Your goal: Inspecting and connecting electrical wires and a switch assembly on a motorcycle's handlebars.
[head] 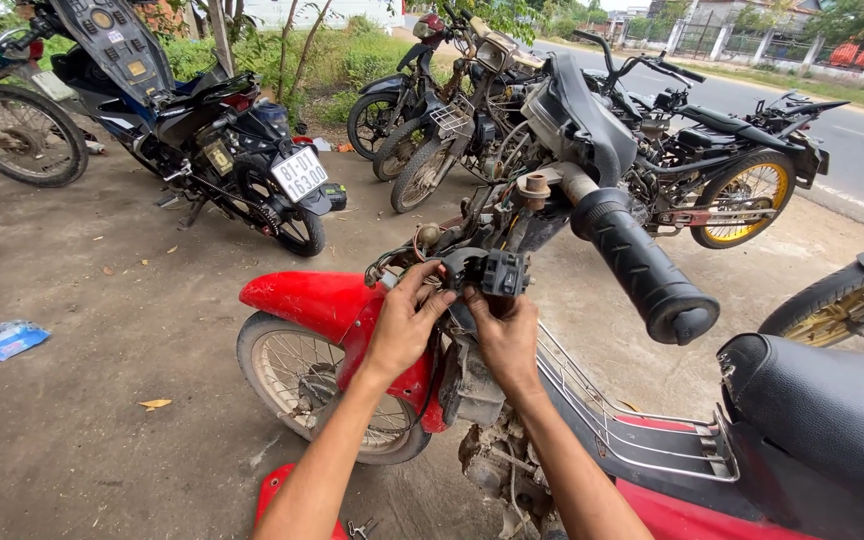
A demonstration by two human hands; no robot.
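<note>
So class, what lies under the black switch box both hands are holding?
Under the switch box, between the left hand and right hand, sits the grey engine block beside the red front mudguard. The fingers hide its underside.

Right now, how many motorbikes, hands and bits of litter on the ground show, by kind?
Motorbikes: 6, some only partly in frame, counting the red one being worked on
Hands: 2, left and right, both on the switch housing
Litter: 1 blue wrapper
Total: 9

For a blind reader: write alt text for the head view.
Both hands, left hand and right hand, grip a black handlebar switch unit on a stripped red motorbike, beside its black handlebar grip. Other motorbikes are parked behind on bare concrete ground.
</note>
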